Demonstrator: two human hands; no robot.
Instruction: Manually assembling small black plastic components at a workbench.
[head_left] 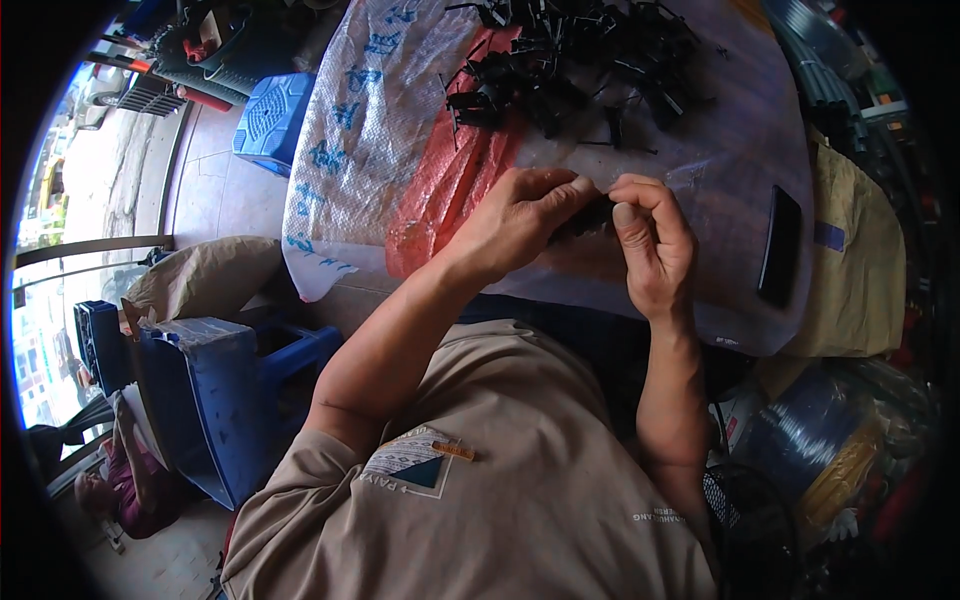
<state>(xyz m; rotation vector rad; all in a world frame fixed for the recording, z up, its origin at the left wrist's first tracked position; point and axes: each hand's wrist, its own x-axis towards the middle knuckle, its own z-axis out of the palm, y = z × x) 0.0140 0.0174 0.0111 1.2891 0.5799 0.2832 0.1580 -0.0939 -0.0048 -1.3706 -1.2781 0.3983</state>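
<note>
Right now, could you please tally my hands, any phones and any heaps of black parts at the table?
Left hand and right hand: 2
Heap of black parts: 1, too tangled to count singly
Phone: 1
Total: 4

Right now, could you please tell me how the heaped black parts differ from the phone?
The black parts lie jumbled together, while the phone lies alone. The black parts look spiky and irregular; the phone is a flat rectangle. Both look dark.
</note>
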